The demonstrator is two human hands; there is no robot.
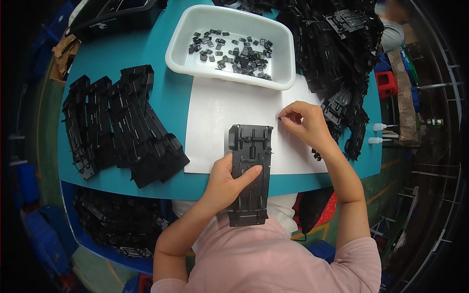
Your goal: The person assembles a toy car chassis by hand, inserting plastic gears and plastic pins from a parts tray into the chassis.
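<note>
My left hand (225, 183) grips a long black plastic chassis-like part (252, 195) by its left side, thumb across its face. The part stands out over the table's front edge, its molded side facing up. Right of its far end, my right hand (305, 122) is closed in a pinch above the white sheet (210, 122). A small dark piece (280, 118) shows at its fingertips; its exact kind cannot be made out. Beyond both hands stands a white plastic tub (183, 72) with many small black clip-like pieces (244, 61) scattered on its bottom.
Several similar black parts (132, 117) lie side by side on the teal table (168, 102) at the left. A large pile of them (327, 53) covers the right back. Below the left edge is a blue bin (73, 229) of black parts. Two small white bottles (377, 127) lie at right.
</note>
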